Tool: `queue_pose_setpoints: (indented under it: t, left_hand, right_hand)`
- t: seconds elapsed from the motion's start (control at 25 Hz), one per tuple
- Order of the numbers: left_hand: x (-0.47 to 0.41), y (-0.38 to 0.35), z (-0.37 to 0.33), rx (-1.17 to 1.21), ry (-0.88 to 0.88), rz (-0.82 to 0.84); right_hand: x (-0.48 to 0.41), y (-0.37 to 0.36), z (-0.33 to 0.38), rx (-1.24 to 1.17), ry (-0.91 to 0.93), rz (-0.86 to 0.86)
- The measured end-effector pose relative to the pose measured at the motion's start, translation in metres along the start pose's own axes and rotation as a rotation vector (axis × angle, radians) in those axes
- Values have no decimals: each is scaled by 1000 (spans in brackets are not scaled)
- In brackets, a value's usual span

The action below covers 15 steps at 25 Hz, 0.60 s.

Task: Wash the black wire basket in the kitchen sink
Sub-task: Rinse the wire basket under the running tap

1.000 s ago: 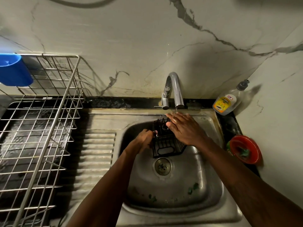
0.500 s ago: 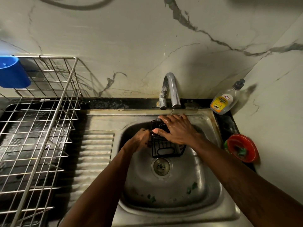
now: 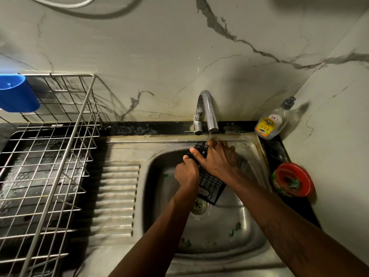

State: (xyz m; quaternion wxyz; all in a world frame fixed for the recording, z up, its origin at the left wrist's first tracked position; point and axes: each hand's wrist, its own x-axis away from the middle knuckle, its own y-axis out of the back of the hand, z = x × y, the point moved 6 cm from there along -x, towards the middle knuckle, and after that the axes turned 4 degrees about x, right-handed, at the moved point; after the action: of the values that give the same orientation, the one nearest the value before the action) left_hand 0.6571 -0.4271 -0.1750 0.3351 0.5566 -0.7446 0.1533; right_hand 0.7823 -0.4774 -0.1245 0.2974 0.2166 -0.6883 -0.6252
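Note:
The black wire basket [image 3: 211,186] hangs tilted over the steel sink [image 3: 215,234], its top end under the chrome tap [image 3: 207,112]. A thin stream of water runs from the spout onto it. My left hand [image 3: 186,172] grips the basket's left side. My right hand [image 3: 216,158] lies over its upper part, fingers spread and thumb wrapped across the wires. Much of the basket is hidden by both hands.
A steel dish rack [image 3: 46,156] with a blue cup [image 3: 17,94] stands on the left, beside the ribbed drainboard [image 3: 116,198]. A dish soap bottle [image 3: 272,120] and a red tub [image 3: 293,179] with a green scrubber sit right of the sink. Green scraps lie in the basin.
The basket has been raised and tilted, its top end now closer to the spout. My right hand has shifted up over that end, and my left hand has risen with it.

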Motion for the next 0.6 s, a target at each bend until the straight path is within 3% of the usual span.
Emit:
queue_pose_setpoints:
  t: [0.12,0.2,0.44,0.6]
  left_hand:
    - [3,-23,-9,488,222,239]
    - [7,-29,-17,641,257,354]
    - [7,-31,-11,660,263,434]
    - [-10,-25,-7,580,263,460]
  right_hand:
    - [1,0,6,-38,-74,0]
    - [1,5,12,-54,-116,-11]
    - [9,24,7,-88,-187,-78]
    - [10,20,10,-134,-119,-151]
